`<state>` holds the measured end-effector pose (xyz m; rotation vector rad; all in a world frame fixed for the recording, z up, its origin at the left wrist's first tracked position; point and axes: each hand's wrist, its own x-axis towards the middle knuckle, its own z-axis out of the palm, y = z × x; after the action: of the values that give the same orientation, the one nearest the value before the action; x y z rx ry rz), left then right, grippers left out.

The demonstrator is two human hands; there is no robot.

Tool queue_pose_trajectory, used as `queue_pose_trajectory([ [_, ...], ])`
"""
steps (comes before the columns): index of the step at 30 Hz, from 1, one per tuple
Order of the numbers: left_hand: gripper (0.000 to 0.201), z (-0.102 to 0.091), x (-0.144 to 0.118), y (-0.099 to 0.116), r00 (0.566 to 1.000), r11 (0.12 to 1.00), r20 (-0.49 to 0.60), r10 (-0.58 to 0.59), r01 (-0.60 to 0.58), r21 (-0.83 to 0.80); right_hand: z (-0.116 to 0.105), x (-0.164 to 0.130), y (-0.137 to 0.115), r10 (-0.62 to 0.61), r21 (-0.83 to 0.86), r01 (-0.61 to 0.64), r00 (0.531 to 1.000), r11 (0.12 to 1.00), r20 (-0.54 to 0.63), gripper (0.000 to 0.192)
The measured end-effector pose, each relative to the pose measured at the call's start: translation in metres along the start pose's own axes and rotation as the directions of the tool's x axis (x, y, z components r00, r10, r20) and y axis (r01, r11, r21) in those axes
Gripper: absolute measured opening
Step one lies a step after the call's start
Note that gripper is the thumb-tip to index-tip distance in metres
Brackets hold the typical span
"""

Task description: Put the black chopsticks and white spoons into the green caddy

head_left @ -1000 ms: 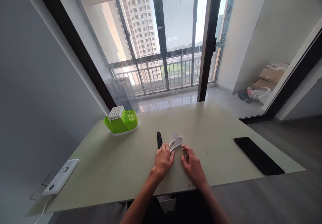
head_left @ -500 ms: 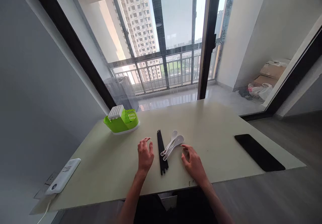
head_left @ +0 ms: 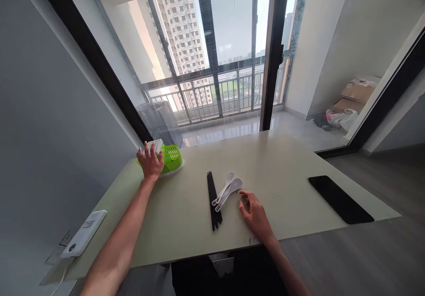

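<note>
Head view: left hand [head_left: 150, 159] now out at the green caddy [head_left: 169, 159], fingers spread over its near side, touching.
Half a second back, beside the black chopsticks [head_left: 213, 198]; those and the white spoons [head_left: 227, 188] now uncovered, right of the caddy. Right hand [head_left: 254, 212] flat on the table [head_left: 292, 167], loosely open, just right of the spoons, holding nothing.

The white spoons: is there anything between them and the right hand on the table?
Nothing visible. The right hand rests on the table just right of the white spoons, with only bare tabletop between. The black chopsticks lie on the spoons' far side.
</note>
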<state>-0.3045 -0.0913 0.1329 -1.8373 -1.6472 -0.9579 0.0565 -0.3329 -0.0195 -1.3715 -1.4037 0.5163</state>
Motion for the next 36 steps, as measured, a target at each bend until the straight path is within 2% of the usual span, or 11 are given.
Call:
queue_pose_trajectory([
  [3,0.052,0.008,0.015,-0.018,0.997,0.999,0.080,-0.006,0.009,-0.040,0.000,0.000,0.001,-0.001,-0.001,0.001,1.000,1.000,0.004,0.032],
  [5,0.051,0.011,0.019,-0.021,0.992,0.998,0.122,0.011,-0.003,-0.063,0.001,0.000,0.001,-0.001,-0.002,0.001,1.000,1.000,0.005,0.031],
  [8,0.051,0.012,0.019,-0.014,0.992,0.998,0.126,0.025,-0.016,-0.066,0.000,0.000,0.001,0.000,-0.002,0.000,1.000,1.000,0.003,0.030],
  [11,0.051,0.012,0.013,0.003,0.994,0.998,0.112,0.020,-0.012,-0.067,0.000,0.000,0.001,0.001,0.002,-0.001,1.000,1.000,0.005,0.030],
  [16,0.052,0.020,0.002,0.049,0.994,0.998,0.108,0.022,-0.015,-0.067,0.000,-0.001,0.001,0.002,0.006,-0.002,1.000,1.000,0.010,0.031],
  [24,0.054,0.032,-0.011,0.153,0.982,0.999,0.187,0.033,-0.025,-0.045,0.000,0.000,0.006,-0.005,0.009,0.005,1.000,1.000,0.021,0.031],
  [30,0.055,0.036,-0.013,0.224,0.948,0.997,0.309,0.077,-0.064,-0.052,-0.001,0.000,0.007,0.004,-0.002,-0.004,0.999,1.000,0.031,0.032],
  [36,0.062,0.034,-0.014,0.274,0.899,0.993,0.422,0.116,-0.093,-0.075,-0.002,0.001,0.006,0.001,-0.006,-0.001,0.999,1.000,0.032,0.033],
])
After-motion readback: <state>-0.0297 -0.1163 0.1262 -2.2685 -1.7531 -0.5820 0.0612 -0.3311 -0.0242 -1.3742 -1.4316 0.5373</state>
